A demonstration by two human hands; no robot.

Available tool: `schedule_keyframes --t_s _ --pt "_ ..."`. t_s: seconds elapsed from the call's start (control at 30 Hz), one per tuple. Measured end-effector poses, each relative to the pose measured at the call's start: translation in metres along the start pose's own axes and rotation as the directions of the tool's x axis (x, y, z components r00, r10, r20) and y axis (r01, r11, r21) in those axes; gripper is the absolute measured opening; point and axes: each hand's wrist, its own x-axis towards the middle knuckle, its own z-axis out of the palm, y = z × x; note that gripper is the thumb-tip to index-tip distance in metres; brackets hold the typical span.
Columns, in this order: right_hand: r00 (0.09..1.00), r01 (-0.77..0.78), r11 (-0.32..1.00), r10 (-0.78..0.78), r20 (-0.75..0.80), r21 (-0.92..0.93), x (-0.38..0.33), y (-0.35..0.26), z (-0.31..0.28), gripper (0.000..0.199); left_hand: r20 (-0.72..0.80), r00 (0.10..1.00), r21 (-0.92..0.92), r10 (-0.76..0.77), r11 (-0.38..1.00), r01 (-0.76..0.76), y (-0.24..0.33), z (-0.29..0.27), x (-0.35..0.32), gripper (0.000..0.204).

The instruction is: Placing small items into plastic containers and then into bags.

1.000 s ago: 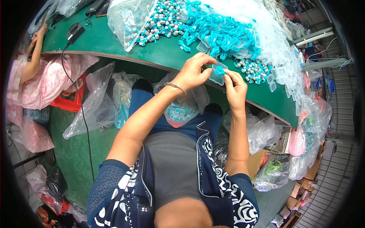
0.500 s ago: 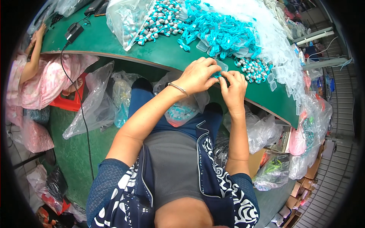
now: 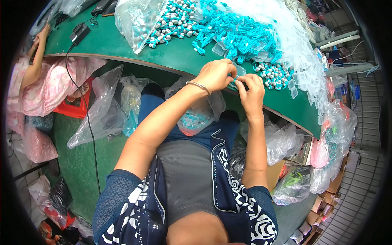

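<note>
My left hand [image 3: 216, 76] and my right hand [image 3: 250, 94] meet just over the table's near edge, both with fingers pinched together. Between their fingertips is a small turquoise cord [image 3: 234, 82], partly covered by the fingers. A clear plastic case [image 3: 239, 70] shows right behind the fingertips; whether a hand touches it I cannot tell. Beyond lies a big heap of bundled turquoise cords [image 3: 241, 34]. A small pile of grey-and-white striped beads with turquoise ends [image 3: 272, 75] sits to the right of my right hand.
The green table [image 3: 175, 57] curves across in front. Clear plastic cases [image 3: 300, 53] pile up along its right side. A clear bag [image 3: 136, 24] and more striped beads [image 3: 175, 20] lie at back left. A bag [image 3: 194, 120] rests in my lap. Another person's arm [image 3: 36, 61] is at far left.
My left hand has shifted slightly right and turned, its fingers curling more. My right hand has eased a little down, its fingers still pinched. The turquoise cord stays between them.
</note>
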Motion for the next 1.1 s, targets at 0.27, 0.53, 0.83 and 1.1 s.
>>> schedule_keyframes --t_s 0.27,0.53,0.83,1.1 --pt "0.999 0.013 1.000 -0.013 -0.047 0.002 0.003 0.003 0.005 0.011 -0.014 0.999 -0.044 0.031 0.999 -0.032 -0.001 -0.004 -0.003 0.016" --pt "0.997 0.038 0.999 -0.037 -0.067 0.014 -0.002 -0.003 -0.004 0.014 -0.023 0.999 0.016 0.035 0.999 -0.034 0.000 -0.001 -0.005 0.021" --pt "0.983 -0.039 0.997 0.052 -0.179 0.073 -0.008 0.013 -0.024 0.016 -0.040 0.996 -0.062 0.076 0.995 -0.078 -0.001 -0.006 -0.009 0.033" --pt "0.978 -0.203 0.978 0.200 -0.053 -0.058 -0.024 0.038 -0.036 0.015 -0.123 0.991 -0.163 0.049 0.984 -0.068 0.006 -0.031 -0.027 0.026"
